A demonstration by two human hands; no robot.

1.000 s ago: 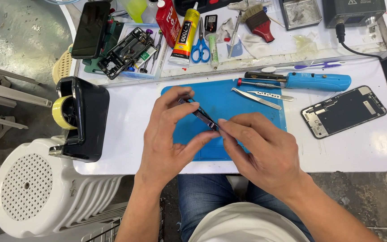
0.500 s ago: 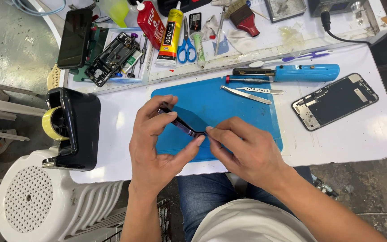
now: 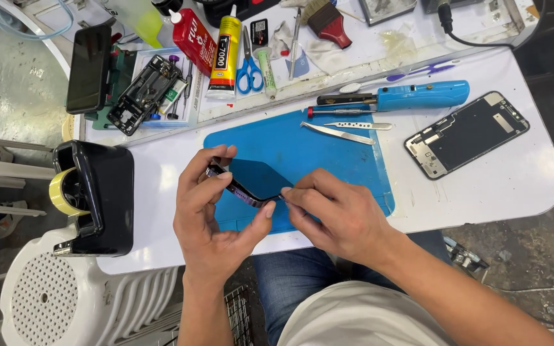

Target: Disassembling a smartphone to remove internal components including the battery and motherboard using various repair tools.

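My left hand grips a dark phone by its edge, tilted up on its side over the blue work mat. Thumb and fingers wrap its near and far ends. My right hand pinches the phone's lower right corner with the fingertips; whether it holds a small tool I cannot tell. Both hands hover just above the front edge of the white table.
Tweezers, a blue-handled screwdriver and a detached phone screen lie right of the mat. A black tape dispenser stands at left. Scissors, glue tubes, a brush and an opened phone sit behind. A white plastic stool is lower left.
The view has shifted so the table sits higher and further right. The hands keep their hold, and the phone is tilted a little more, showing its dark face.
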